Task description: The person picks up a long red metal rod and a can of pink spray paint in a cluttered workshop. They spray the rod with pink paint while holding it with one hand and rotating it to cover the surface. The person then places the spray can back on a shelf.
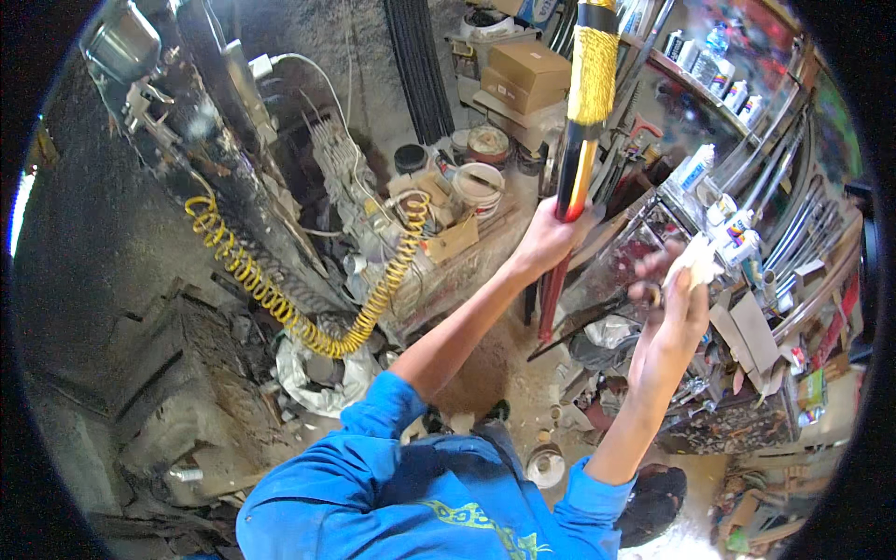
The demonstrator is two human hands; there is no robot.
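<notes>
My left hand (555,238) is wrapped round a long, slender shaft (567,177) that stands nearly upright in front of me. The shaft is glossy black and red, with a wide textured gold band (592,75) above the hand and a red lower part running down below it. To its right, my right hand (674,313) is raised, its fingers bent and partly smeared by motion. Between those fingers is a small whitish piece (693,261), too bright to name, apart from the shaft.
A coiled yellow air hose (280,308) hangs at left, below a spray gun (145,103) with a metal cup. Buckets (478,187) and cardboard boxes (527,75) stand at the back. A cluttered bench (737,429) and a shelf of bottles (700,70) lie at right.
</notes>
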